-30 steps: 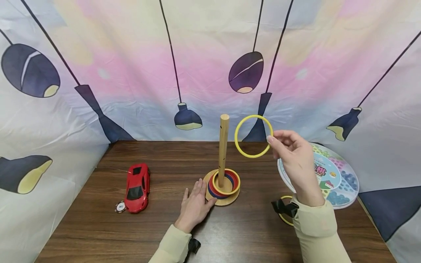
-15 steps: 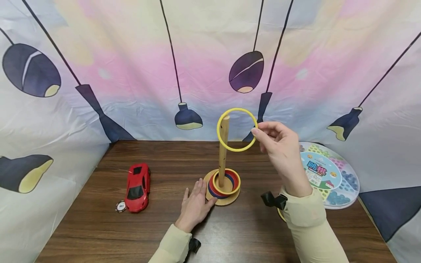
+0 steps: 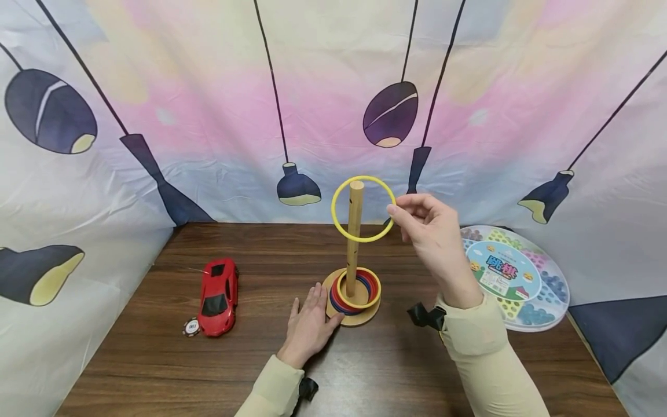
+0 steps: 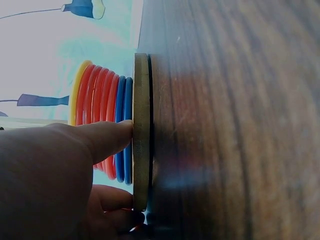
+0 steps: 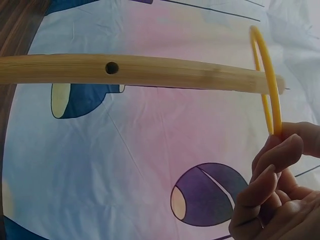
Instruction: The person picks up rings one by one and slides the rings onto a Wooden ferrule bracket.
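Note:
My right hand (image 3: 435, 246) pinches a yellow ring (image 3: 334, 208) between thumb and fingers. In the right wrist view the ring (image 5: 272, 75) encircles the upper end of the wooden peg (image 5: 165, 72). The peg (image 3: 352, 255) stands upright on a round wooden base (image 3: 365, 320). Stacked around its foot are blue rings (image 4: 120, 165), several red rings (image 4: 95, 95) and a yellow ring (image 4: 79, 90) on top. My left hand (image 3: 307, 333) lies beside the base with straight fingers; its thumb touches the base's edge. Some of its fingers are dim in the left wrist view.
A red toy car (image 3: 217, 298) and a poker chip (image 3: 191, 327) lie on the wooden table (image 3: 156, 365) at left. A round game box (image 3: 542, 289) sits at right. Behind the table hangs a printed cloth (image 3: 224, 116). Another yellow ring is mostly hidden under the right wrist.
My right hand has carried the yellow ring leftward, from beside the peg to around its top, dipping slightly at the end. The left hand has stayed in place.

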Motion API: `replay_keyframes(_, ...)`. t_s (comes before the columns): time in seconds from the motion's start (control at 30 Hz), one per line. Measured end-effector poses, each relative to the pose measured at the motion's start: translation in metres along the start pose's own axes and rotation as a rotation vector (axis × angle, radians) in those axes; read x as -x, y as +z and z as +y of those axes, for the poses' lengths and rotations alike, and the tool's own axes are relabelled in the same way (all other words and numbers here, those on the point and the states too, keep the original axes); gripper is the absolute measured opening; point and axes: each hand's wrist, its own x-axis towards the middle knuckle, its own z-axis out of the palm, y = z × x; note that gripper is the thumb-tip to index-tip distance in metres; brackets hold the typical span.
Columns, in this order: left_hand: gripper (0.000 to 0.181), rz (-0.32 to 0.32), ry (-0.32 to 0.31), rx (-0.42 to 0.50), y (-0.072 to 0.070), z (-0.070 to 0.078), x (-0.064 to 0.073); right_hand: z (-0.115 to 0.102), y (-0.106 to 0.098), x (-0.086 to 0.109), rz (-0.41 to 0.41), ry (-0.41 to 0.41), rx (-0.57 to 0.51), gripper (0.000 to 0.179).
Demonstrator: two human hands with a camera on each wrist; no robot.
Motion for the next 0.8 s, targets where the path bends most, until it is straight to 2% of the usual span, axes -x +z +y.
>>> replay_keyframes(0.3, 0.076, 0.002, 0.000, 0.002, 0.001, -0.001, 0.000, 0.015, 0.007, -0.002, -0.058, 0.064, 0.052, 0.028)
replay_keyframes(0.5, 0.076, 0.002, 0.000, 0.005, 0.001, -0.002, 0.000, 0.040, 0.014, 0.001, -0.141, 0.152, 0.157, 0.026)
replay_keyframes(0.8, 0.076, 0.004, 0.004, 0.006, 0.001, -0.002, 0.000, 0.085, 0.019, 0.014, -0.206, 0.249, 0.258, 0.021)
